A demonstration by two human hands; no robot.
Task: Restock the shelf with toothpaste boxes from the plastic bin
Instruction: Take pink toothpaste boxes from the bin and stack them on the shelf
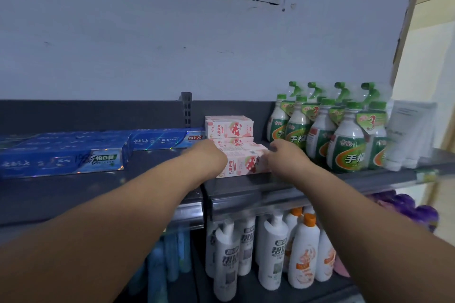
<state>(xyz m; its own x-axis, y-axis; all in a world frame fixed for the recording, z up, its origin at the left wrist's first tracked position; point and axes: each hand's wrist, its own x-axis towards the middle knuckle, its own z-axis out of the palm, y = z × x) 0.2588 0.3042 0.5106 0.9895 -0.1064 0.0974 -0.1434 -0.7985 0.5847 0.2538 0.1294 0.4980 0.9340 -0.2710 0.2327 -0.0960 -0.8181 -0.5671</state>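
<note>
A pink children's toothpaste box (pixel 242 162) lies on the dark shelf (pixel 152 179) near its front edge. My left hand (pixel 209 152) grips its left end and my right hand (pixel 283 154) grips its right end. Behind it stands a stack of matching pink boxes (pixel 229 128) against the shelf's back. Blue toothpaste boxes (pixel 61 157) lie in rows on the left part of the shelf. The plastic bin is out of view.
Green-capped spray bottles (pixel 344 135) stand tight on the right of the pink boxes, with white tubes (pixel 408 133) beyond them. White and orange bottles (pixel 270 248) fill the shelf below. A grey wall with a metal-framed opening rises behind.
</note>
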